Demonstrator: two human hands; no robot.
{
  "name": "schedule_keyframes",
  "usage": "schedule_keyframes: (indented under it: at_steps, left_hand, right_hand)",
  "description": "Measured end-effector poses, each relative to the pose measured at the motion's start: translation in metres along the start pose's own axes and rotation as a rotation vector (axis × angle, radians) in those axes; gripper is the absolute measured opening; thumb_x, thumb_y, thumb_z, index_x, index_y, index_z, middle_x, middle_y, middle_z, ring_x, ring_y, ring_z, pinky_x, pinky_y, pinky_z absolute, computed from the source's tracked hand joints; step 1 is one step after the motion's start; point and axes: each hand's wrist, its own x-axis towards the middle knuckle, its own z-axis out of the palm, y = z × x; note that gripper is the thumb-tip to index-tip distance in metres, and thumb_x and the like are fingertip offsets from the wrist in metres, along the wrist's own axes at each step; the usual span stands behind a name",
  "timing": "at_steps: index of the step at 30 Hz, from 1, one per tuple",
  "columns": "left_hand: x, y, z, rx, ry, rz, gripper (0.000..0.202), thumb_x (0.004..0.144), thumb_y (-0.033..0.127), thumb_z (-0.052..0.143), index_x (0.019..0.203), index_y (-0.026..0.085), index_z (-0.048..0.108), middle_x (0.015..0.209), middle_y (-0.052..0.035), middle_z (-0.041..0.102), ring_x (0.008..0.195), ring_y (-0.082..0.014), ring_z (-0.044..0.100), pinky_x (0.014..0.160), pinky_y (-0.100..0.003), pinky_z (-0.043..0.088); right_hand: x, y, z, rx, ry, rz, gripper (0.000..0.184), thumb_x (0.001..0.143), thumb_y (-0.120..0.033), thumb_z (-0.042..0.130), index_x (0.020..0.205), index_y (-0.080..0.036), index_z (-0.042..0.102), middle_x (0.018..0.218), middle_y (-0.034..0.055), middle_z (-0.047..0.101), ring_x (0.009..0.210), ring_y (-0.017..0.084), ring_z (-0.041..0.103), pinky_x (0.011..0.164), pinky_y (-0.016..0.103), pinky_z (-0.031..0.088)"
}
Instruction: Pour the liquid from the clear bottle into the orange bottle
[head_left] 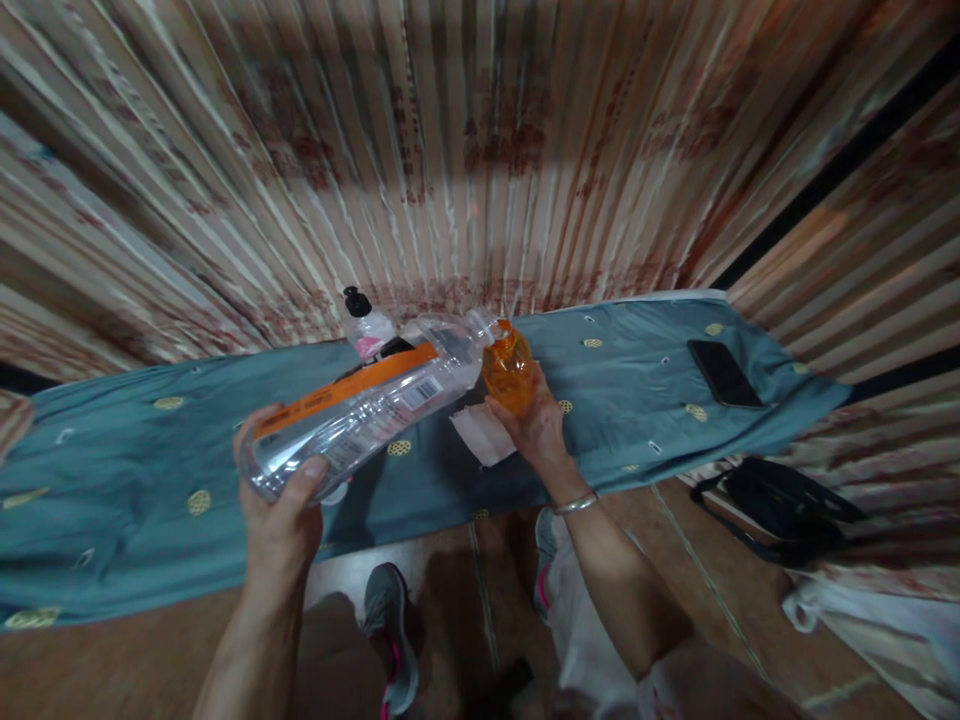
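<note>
My left hand (281, 505) is closed round the base of a large clear plastic bottle (367, 410) with an orange label, tipped nearly flat with its neck pointing right. The neck meets the mouth of a small orange bottle (508, 375), which my right hand (534, 425) grips from below and behind. Both bottles are held above a narrow table covered in blue-grey cloth (150, 470). A white paper scrap (484, 435) lies on the cloth just under my right hand.
A small clear bottle with a black cap and pink label (366, 325) stands at the back of the table. A black phone (724, 373) lies on the cloth at right. A black bag (784, 505) sits on the floor at right. A patterned curtain hangs behind.
</note>
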Motion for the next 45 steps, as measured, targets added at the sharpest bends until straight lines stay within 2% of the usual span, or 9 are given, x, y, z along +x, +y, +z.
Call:
schedule_keyframes:
  at_steps: [6,14,23,27,30,35,41,45]
  left_hand:
    - [-0.0007,0.0024,0.0018,0.019,0.014,-0.009,0.086,0.047,0.046,0.112,0.125,0.032,0.078,0.114,0.0006,0.080,0.093,-0.0218,0.074,0.083,-0.033,0.068]
    - [-0.0012,0.0035,0.0027,-0.007,0.025,-0.018,0.085,0.047,0.041,0.112,0.124,0.032,0.079,0.118,0.0009,0.080,0.095,-0.0198,0.074,0.086,-0.030,0.068]
    - [0.0006,0.0025,0.0013,0.033,0.005,-0.008,0.082,0.048,0.042,0.110,0.122,0.033,0.078,0.118,0.0006,0.079,0.096,-0.0216,0.073,0.088,-0.034,0.069]
    - [0.0002,0.0013,0.0012,0.068,-0.006,0.020,0.076,0.052,0.048,0.108,0.119,0.031,0.078,0.122,-0.0020,0.079,0.101,-0.0237,0.074,0.091,-0.036,0.069]
    - [0.0004,-0.0002,-0.0005,0.117,-0.027,0.046,0.077,0.056,0.054,0.106,0.123,0.032,0.076,0.120,-0.0028,0.079,0.102,-0.0263,0.075,0.091,-0.039,0.069]
    - [0.0008,0.0013,-0.0011,0.098,-0.034,0.024,0.079,0.055,0.051,0.108,0.123,0.031,0.075,0.120,-0.0026,0.079,0.102,-0.0253,0.074,0.091,-0.037,0.068]
    - [0.0009,0.0033,0.0015,0.070,-0.028,0.026,0.082,0.050,0.047,0.111,0.123,0.031,0.076,0.119,-0.0020,0.080,0.106,-0.0266,0.077,0.097,-0.040,0.069]
    - [0.0002,-0.0004,0.0007,0.108,-0.040,0.059,0.074,0.060,0.050,0.106,0.125,0.032,0.075,0.123,-0.0030,0.080,0.105,-0.0274,0.078,0.098,-0.044,0.071]
  right_hand:
    - [0.0012,-0.0061,-0.0038,0.020,-0.019,0.048,0.095,0.103,-0.076,0.081,0.171,-0.015,0.057,0.154,0.0275,0.079,0.145,0.046,0.078,0.123,0.068,0.066]
    - [0.0024,-0.0060,-0.0025,0.020,-0.017,0.058,0.099,0.099,-0.075,0.087,0.169,-0.012,0.059,0.154,0.0297,0.079,0.144,0.048,0.079,0.123,0.069,0.066]
    - [0.0008,-0.0022,-0.0009,0.015,-0.003,0.051,0.098,0.098,-0.076,0.087,0.170,-0.015,0.059,0.153,0.0276,0.079,0.144,0.047,0.079,0.122,0.068,0.066]
    - [0.0008,-0.0008,-0.0003,0.029,-0.020,0.052,0.098,0.100,-0.076,0.084,0.171,-0.015,0.056,0.154,0.0282,0.078,0.145,0.048,0.078,0.123,0.072,0.065]
    - [0.0009,0.0000,0.0001,0.030,-0.013,0.055,0.096,0.100,-0.077,0.084,0.171,-0.017,0.057,0.155,0.0265,0.078,0.145,0.047,0.078,0.124,0.070,0.065]
    - [0.0012,-0.0010,-0.0005,0.025,-0.007,0.059,0.100,0.097,-0.078,0.087,0.166,-0.011,0.060,0.154,0.0300,0.079,0.144,0.048,0.079,0.125,0.069,0.064]
    - [0.0017,-0.0057,-0.0011,0.035,-0.008,0.088,0.095,0.101,-0.084,0.076,0.167,-0.019,0.059,0.156,0.0264,0.078,0.147,0.047,0.076,0.123,0.074,0.064]
    - [0.0019,-0.0075,-0.0012,0.041,-0.014,0.097,0.095,0.102,-0.087,0.072,0.167,-0.019,0.059,0.157,0.0268,0.078,0.147,0.047,0.076,0.123,0.073,0.065]
